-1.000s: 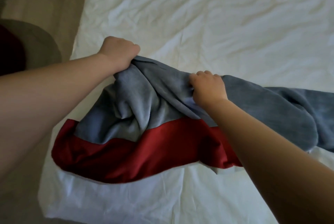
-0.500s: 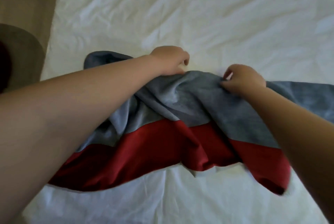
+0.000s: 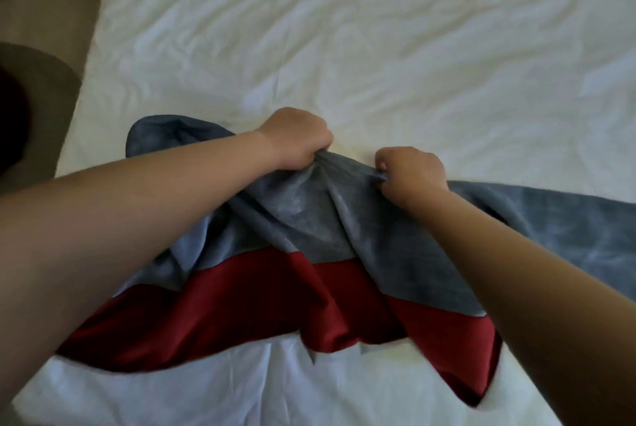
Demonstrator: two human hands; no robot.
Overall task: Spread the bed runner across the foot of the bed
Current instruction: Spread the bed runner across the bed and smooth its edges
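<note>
Left hand (image 3: 296,136) and right hand (image 3: 409,171) each grip a bunched fold of the grey-and-red fabric bed runner (image 3: 309,274), rumpled near the left edge of the white-sheeted bed (image 3: 378,47).

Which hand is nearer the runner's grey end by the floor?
Left. The left hand grips the runner just right of the grey end; the right hand grips it farther right.

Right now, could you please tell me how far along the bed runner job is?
Done: the bed runner lies on the white sheet, crosswise. In hand: the left hand and right hand each grip its bunched grey edge near the middle. Left: pulling out the folds and flattening the rumpled red band.
</note>
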